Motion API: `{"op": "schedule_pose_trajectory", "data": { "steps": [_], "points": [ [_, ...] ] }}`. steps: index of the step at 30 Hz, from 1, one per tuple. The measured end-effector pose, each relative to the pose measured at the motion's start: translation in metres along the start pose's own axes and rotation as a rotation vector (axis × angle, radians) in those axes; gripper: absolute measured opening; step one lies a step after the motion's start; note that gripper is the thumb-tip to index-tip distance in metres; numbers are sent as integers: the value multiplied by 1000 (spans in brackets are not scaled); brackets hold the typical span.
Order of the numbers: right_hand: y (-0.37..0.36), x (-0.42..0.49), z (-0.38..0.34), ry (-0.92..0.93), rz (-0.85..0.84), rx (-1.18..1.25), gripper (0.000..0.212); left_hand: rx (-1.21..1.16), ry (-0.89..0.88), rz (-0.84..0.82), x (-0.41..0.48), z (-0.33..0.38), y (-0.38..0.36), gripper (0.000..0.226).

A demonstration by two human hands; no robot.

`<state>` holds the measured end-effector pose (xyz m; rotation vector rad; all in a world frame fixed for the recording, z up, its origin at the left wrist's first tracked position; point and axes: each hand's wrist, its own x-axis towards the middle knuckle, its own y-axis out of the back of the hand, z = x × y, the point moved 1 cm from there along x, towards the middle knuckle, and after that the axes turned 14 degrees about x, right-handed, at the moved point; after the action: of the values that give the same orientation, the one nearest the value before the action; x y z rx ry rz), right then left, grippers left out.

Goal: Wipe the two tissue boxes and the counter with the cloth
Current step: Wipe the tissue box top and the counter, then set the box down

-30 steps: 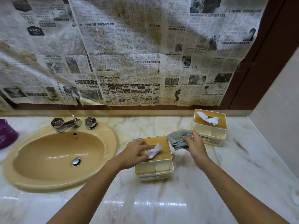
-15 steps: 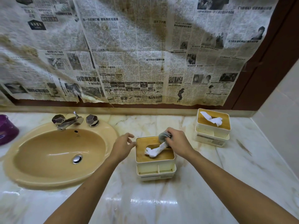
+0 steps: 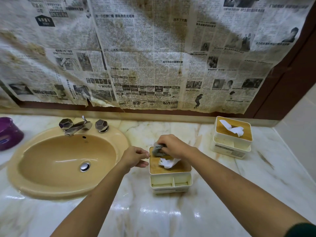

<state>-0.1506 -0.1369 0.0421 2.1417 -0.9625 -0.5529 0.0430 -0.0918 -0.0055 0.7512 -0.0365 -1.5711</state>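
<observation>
The right hand [image 3: 172,145], wrist bent down, clenches the crumpled grey cloth [image 3: 158,149] against the back left corner of the smooth wooden lid of the near tissue box [image 3: 171,183]. The left hand [image 3: 134,158] reaches in with loosely straight fingers touching that box's left wall, holding nothing. This squarish white box stands mid-worktop [image 3: 153,216] on glossy marble; the other tissue box [image 3: 230,146] sits at the back right corner.

A pale, glossy marble desk [image 3: 171,216] carries a tan sink [image 3: 51,161] set into its left half, with a chrome tap [image 3: 77,127] behind. The near tissue box [image 3: 171,183] stands mid-desk, the far tissue box [image 3: 230,147] in the back right corner, and a purple tub [image 3: 8,134] at the left edge.
</observation>
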Motion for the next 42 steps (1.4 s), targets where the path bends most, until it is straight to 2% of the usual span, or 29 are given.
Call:
{"op": "schedule_pose_trajectory", "data": {
  "steps": [6, 11, 18, 24, 33, 35, 37, 39, 42],
  "points": [
    [21, -24, 31, -49, 1, -30, 5, -66, 15, -30, 0, -1, 0, 14],
    [10, -17, 26, -70, -9, 38, 22, -90, 7, -35, -1, 0, -3, 15],
    [0, -15, 21, 23, -12, -31, 20, -72, -7, -20, -5, 2, -5, 17],
    [14, -37, 40, -34, 42, -94, 18, -22, -43, -13, -7, 6, -13, 17],
    [-18, 5, -5, 40, 17, -58, 23, -88, -54, -40, -7, 2, -14, 18],
    [-12, 6, -3, -3, 43, 40, 15, -110, -31, -47, -7, -1, -13, 16],
    [-1, 2, 2, -97, 174, 239, 15, -113, -16, -52, -9, -2, -11, 19],
    [11, -5, 11, -172, 343, 446, 9, -20, -52, -25, -12, -2, -9, 21],
    [23, -24, 23, -234, 529, 764, 13, 183, -182, 10, -15, 1, -7, 34]
  ]
}}
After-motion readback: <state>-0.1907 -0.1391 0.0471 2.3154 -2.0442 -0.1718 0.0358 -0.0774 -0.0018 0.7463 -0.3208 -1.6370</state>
